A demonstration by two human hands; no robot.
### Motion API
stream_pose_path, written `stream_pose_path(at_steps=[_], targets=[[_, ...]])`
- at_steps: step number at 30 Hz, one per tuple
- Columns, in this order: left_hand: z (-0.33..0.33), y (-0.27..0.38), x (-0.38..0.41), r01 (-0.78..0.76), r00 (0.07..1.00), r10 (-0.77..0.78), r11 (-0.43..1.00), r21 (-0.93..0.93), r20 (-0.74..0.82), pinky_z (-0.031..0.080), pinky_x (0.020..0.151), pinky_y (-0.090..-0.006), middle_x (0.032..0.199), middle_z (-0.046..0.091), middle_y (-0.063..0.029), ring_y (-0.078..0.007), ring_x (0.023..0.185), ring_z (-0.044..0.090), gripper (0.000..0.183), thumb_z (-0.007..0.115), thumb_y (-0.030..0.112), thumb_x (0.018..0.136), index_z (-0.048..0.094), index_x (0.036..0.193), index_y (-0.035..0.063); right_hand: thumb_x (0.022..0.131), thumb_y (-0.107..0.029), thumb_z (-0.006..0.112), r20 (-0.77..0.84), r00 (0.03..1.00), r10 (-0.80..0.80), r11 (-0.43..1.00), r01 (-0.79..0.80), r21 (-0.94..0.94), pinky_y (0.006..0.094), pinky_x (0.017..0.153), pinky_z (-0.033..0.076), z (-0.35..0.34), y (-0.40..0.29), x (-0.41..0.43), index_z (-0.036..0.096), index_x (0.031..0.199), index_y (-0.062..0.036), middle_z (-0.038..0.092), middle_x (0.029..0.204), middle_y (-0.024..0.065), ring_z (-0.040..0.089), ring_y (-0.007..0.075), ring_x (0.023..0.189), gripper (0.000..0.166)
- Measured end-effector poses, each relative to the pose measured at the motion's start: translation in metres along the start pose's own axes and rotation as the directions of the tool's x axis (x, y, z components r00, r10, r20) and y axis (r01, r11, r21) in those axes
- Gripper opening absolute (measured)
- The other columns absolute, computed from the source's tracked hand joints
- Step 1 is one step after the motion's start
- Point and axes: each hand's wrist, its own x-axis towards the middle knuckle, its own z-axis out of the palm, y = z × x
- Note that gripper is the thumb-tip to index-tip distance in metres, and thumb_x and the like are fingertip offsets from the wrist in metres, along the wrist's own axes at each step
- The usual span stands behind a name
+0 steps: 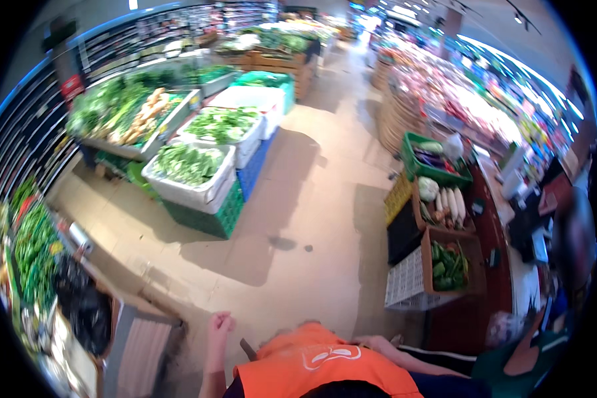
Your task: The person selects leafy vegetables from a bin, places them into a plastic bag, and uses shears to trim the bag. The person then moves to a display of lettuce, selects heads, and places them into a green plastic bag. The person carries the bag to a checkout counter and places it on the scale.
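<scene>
My left hand (pixel 221 322) is raised at the lower middle with its fingers curled in, and I see nothing in it. My right hand (pixel 370 342) is beside the front of my orange vest (pixel 323 360), at its right edge; its fingers are partly hidden. Ahead on the left, a white foam crate (pixel 218 195) of leafy greens (pixel 189 163) rests on a green plastic crate (pixel 201 214). On the right, a cardboard box (pixel 470 283) holds green peppers (pixel 447 268), above a white plastic crate (pixel 405 281).
A tiled aisle (pixel 303 219) runs forward. White radishes (pixel 452 204) and a green crate (pixel 418 166) with eggplants stand right. Another person's arm (pixel 525 353) is close at lower right. Lower left are a black plastic bag (pixel 82 308) and stacked cardboard (pixel 142 355). Several produce displays stand beyond.
</scene>
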Motion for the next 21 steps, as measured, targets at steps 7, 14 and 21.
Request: stream_pose_path(at_steps=[7, 14, 21], targets=[[0.107, 0.102, 0.231, -0.086, 0.953, 0.096, 0.995, -0.048, 0.288, 0.049, 0.071, -0.0231, 0.088, 0.065, -0.0081, -0.0118, 0.078, 0.062, 0.016, 0.052, 0.003, 0.092, 0.056, 0.107, -0.0007, 0.086, -0.029, 0.058, 0.068, 0.985, 0.156, 0.960, -0.135, -0.246, 0.0436, 0.071, 0.050, -0.085, -0.018, 0.161, 0.062, 0.109, -0.0069, 0.067, 0.091, 0.0200, 0.064, 0.0382, 0.084, 0.032], [0.160, 0.113, 0.378, 0.066, 0.955, -0.047, 0.996, -0.055, 0.294, 0.049, 0.075, -0.0253, 0.094, 0.065, -0.0068, -0.0134, 0.085, 0.062, 0.018, 0.054, 0.003, 0.091, 0.057, 0.109, 0.0011, 0.088, -0.030, 0.048, 0.050, 0.992, 0.117, 0.785, -0.062, -0.617, 0.0471, 0.076, 0.050, -0.207, -0.060, 0.364, 0.062, 0.117, -0.0171, 0.063, 0.104, 0.0240, 0.062, 0.0363, 0.096, 0.034], [0.147, 0.068, 0.538, 0.115, 0.976, -0.074, 0.974, -0.195, 0.205, 0.053, 0.070, -0.0282, 0.093, 0.066, -0.0129, -0.0193, 0.082, 0.066, 0.026, 0.051, -0.004, 0.087, 0.054, 0.112, -0.0005, 0.094, -0.036, 0.042, 0.255, 0.846, 0.468, 0.771, -0.250, -0.586, 0.0431, 0.084, 0.049, -0.332, -0.123, 0.528, 0.060, 0.121, -0.0210, 0.062, 0.114, 0.0212, 0.059, 0.0336, 0.108, 0.036]])
